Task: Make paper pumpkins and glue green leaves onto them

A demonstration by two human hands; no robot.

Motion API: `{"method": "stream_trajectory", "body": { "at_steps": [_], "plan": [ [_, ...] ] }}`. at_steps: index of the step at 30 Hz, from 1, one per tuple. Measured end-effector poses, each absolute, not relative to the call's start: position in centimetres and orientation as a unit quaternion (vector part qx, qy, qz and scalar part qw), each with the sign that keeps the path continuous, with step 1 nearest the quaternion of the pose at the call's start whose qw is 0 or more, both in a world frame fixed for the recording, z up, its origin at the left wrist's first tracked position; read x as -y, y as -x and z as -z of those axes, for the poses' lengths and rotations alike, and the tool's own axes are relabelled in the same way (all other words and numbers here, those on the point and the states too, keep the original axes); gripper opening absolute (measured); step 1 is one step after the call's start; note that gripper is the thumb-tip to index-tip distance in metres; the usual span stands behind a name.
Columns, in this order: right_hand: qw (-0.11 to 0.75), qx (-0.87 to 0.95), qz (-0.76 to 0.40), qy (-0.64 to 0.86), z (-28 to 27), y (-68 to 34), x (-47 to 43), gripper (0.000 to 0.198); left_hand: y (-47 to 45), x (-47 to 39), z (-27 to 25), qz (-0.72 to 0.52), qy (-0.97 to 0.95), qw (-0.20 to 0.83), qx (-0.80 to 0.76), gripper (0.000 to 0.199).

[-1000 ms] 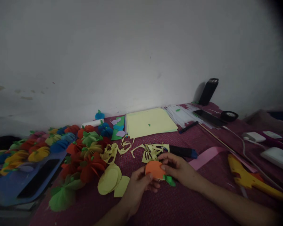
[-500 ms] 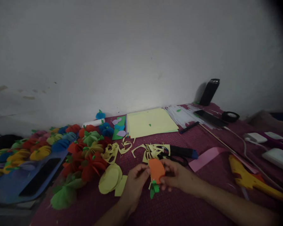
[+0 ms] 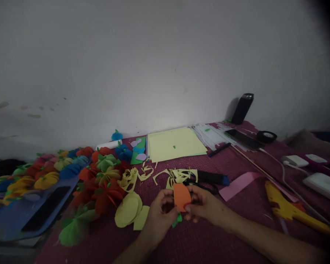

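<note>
Forearms (image 3: 258, 227) slant inward above the purple surface (image 3: 200, 244), one from below, one from the right. The left hand (image 3: 160, 212) and right hand (image 3: 205, 205), both with fingers curled, grip the orange paper piece (image 3: 182, 198) between them, thumbs near its lower corners, green paper (image 3: 177, 220) hanging just beneath.

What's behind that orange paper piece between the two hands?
Green paper pokes out below the orange paper piece, and pale yellow scraps show beyond it; anything directly behind it is covered.
</note>
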State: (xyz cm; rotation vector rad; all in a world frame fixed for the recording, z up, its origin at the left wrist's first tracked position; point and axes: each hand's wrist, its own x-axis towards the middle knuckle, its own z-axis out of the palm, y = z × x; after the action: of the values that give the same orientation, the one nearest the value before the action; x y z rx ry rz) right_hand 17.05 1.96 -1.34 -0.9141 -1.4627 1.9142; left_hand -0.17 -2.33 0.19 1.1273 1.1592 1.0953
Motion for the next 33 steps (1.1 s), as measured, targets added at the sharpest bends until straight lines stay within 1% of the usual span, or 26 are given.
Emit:
{"method": "stream_trajectory", "body": {
  "at_steps": [3,6,8,11,14,17,20,23,25,28,30,31,33],
  "plan": [
    [0.235,0.543,-0.737,0.328,1.0,-17.3,-1.9,0.040,1.1,2.0,-0.2,-0.476,-0.478,0.527,-0.517,0.036],
    [0.151,0.558,-0.755,0.309,0.3,-17.8,-1.8,0.028,2.0,1.5,-0.3,-0.491,-0.477,0.498,-0.533,0.031],
    [0.116,0.566,-0.747,0.329,-0.2,-18.2,-1.9,0.023,2.4,1.3,-0.3,-0.494,-0.476,0.495,-0.534,0.029],
    [0.085,0.582,-0.714,0.379,-0.7,-18.7,-2.2,0.028,2.3,1.5,0.0,-0.471,-0.504,0.488,-0.535,0.025],
    [0.074,0.703,-0.611,0.357,-0.7,-19.0,-2.2,0.037,2.0,2.1,0.3,-0.405,-0.582,0.449,-0.543,0.020],
    [0.102,0.830,-0.469,0.284,-0.8,-18.8,-1.6,0.043,1.6,2.7,0.1,-0.329,-0.659,0.407,-0.540,0.021],
    [0.117,0.870,-0.402,0.262,-1.0,-18.7,-1.2,0.036,1.4,3.0,-0.6,-0.276,-0.719,0.369,-0.519,0.021],
    [0.126,0.882,-0.350,0.288,-1.3,-18.9,-1.7,0.028,1.5,3.4,-1.1,-0.230,-0.759,0.340,-0.506,0.019],
    [0.128,0.883,-0.325,0.312,-1.5,-19.2,-2.4,0.026,1.5,3.7,-1.1,-0.198,-0.772,0.329,-0.506,0.027],
    [0.121,0.879,-0.325,0.328,-2.0,-19.9,-3.2,0.027,1.1,4.4,-0.8,-0.166,-0.785,0.300,-0.516,0.055],
    [0.088,0.881,-0.349,0.307,-2.5,-20.5,-3.3,0.028,0.7,4.9,-0.5,-0.154,-0.791,0.282,-0.521,0.069],
    [0.063,0.885,-0.361,0.288,-2.7,-20.9,-3.3,0.030,0.4,5.1,-0.4,-0.147,-0.792,0.276,-0.524,0.073],
    [0.020,0.893,-0.371,0.254,-3.1,-21.4,-3.1,0.040,-0.1,5.5,-0.2,-0.135,-0.794,0.267,-0.529,0.076]
  ]
}}
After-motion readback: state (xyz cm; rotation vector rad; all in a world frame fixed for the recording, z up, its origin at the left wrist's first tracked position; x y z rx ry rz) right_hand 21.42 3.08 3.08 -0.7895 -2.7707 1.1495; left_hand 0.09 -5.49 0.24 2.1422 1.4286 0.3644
